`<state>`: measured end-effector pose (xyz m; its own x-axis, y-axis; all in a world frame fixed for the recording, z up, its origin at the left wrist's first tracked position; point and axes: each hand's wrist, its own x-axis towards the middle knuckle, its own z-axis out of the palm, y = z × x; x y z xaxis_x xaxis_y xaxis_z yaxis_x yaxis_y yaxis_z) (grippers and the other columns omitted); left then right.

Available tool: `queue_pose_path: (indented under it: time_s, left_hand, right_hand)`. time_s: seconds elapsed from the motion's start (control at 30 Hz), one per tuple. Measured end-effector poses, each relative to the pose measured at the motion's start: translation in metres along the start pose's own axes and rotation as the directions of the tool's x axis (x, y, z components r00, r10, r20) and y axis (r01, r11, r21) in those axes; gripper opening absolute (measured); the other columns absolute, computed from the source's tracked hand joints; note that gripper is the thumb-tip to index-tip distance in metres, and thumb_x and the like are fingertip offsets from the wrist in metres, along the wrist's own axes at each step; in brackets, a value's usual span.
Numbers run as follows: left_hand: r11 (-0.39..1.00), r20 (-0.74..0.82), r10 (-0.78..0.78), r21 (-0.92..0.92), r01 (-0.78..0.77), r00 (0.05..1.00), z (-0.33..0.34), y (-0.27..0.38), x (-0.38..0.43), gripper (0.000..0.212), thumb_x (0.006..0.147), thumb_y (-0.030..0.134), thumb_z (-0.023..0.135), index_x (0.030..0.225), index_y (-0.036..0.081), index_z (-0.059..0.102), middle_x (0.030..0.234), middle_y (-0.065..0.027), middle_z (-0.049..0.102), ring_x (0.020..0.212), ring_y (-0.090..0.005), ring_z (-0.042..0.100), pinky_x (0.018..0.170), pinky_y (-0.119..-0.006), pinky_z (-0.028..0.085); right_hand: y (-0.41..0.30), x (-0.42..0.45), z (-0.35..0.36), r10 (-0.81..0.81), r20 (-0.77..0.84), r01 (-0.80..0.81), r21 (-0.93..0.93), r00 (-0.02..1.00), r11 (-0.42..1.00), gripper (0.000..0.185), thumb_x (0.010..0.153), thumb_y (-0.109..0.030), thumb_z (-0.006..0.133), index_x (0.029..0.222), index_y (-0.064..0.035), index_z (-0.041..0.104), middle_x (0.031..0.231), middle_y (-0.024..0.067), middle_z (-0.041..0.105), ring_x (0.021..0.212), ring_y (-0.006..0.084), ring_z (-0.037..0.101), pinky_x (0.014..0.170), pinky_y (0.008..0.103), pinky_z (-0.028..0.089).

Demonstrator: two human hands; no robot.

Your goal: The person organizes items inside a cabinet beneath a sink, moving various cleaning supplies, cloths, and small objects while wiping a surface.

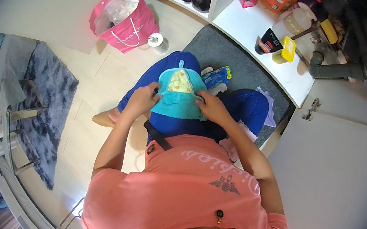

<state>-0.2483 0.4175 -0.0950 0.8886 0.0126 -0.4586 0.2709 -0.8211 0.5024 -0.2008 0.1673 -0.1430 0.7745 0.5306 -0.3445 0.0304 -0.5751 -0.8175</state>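
Note:
A turquoise terry cloth [179,108] with a yellow patterned triangular patch and a hanging loop lies over my crossed legs. My left hand [144,98] grips its left edge between thumb and fingers. Its right edge is pinched by my right hand [211,107]. Just beyond my right hand, a blue and green plastic packet [217,77] rests on the grey mat beside some white crumpled material. Pale pink cloth [231,147] lies partly under my right forearm.
A pink bag [126,20] stands on the floor near a white cylindrical container [158,43]. Ahead, an open white cabinet [230,20] holds bottles, a black tube [268,42] and a yellow-lidded tub [284,51]. Its door [327,182] stands at the right. A grey mat [245,63] lies before it.

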Motion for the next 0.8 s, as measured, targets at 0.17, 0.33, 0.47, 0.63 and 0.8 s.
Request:
queue_pose_path:
  time_s: [0.17, 0.33, 0.47, 0.63, 0.8]
  left_hand:
    - [0.976, -0.131, -0.033, -0.216, 0.004, 0.991, 0.028, -0.032, 0.011, 0.064, 0.074, 0.027, 0.068, 0.123, -0.004, 0.041, 0.103, -0.0242, 0.057, 0.093, -0.0348, 0.057, 0.079, -0.037, 0.047]
    - [0.808, 0.124, -0.23, -0.529, 0.261, 0.965, 0.034, -0.031, 0.021, 0.058, 0.076, 0.027, 0.069, 0.118, -0.006, 0.046, 0.105, -0.0178, 0.058, 0.094, -0.0207, 0.058, 0.081, -0.03, 0.046]
    - [0.55, 0.217, -0.104, -0.801, 0.238, 0.971, 0.037, -0.03, 0.026, 0.04, 0.08, 0.017, 0.065, 0.112, -0.004, 0.051, 0.103, -0.0111, 0.059, 0.091, -0.0149, 0.058, 0.079, -0.027, 0.047]
    - [0.487, 0.011, -0.092, -0.872, 0.054, 0.996, 0.029, -0.01, 0.022, 0.03, 0.082, 0.004, 0.059, 0.11, -0.003, 0.051, 0.099, -0.0085, 0.061, 0.088, -0.0123, 0.057, 0.077, -0.025, 0.046]
    - [0.557, -0.096, -0.098, -0.83, -0.025, 0.991, 0.016, -0.012, 0.021, 0.033, 0.083, 0.003, 0.058, 0.114, -0.002, 0.049, 0.099, -0.0077, 0.061, 0.089, -0.0135, 0.057, 0.08, -0.027, 0.045]
  right_hand:
    - [0.027, -0.001, 0.023, 0.074, -0.296, -0.112, -0.115, 0.952, 0.987, 0.066, 0.077, -0.037, 0.065, 0.119, 0.0082, 0.044, 0.121, 0.0225, 0.048, 0.102, 0.0294, 0.054, 0.085, 0.0366, 0.042]
    - [0.019, 0.005, -0.002, 0.397, 0.258, -0.473, 0.511, 0.881, 0.718, 0.057, 0.075, -0.032, 0.068, 0.113, 0.0055, 0.05, 0.108, 0.017, 0.057, 0.092, 0.0247, 0.059, 0.079, 0.0332, 0.047]
    - [0.034, 0.01, -0.002, 0.354, 0.189, -0.39, 0.629, 0.916, 0.673, 0.043, 0.077, -0.026, 0.066, 0.107, 0.0028, 0.056, 0.095, 0.0133, 0.062, 0.078, 0.0209, 0.062, 0.067, 0.0295, 0.05]
    - [0.001, 0.01, -0.023, 0.341, 0.342, -0.465, 0.41, 0.876, 0.785, 0.042, 0.081, -0.018, 0.06, 0.118, -0.0029, 0.047, 0.097, 0.0064, 0.059, 0.087, 0.0163, 0.059, 0.072, 0.0311, 0.05]
    - [0.02, -0.001, -0.026, 0.251, 0.11, -0.272, 0.484, 0.962, 0.832, 0.035, 0.082, -0.013, 0.058, 0.114, -0.0043, 0.047, 0.098, 0.007, 0.057, 0.082, 0.0154, 0.057, 0.065, 0.0272, 0.048]
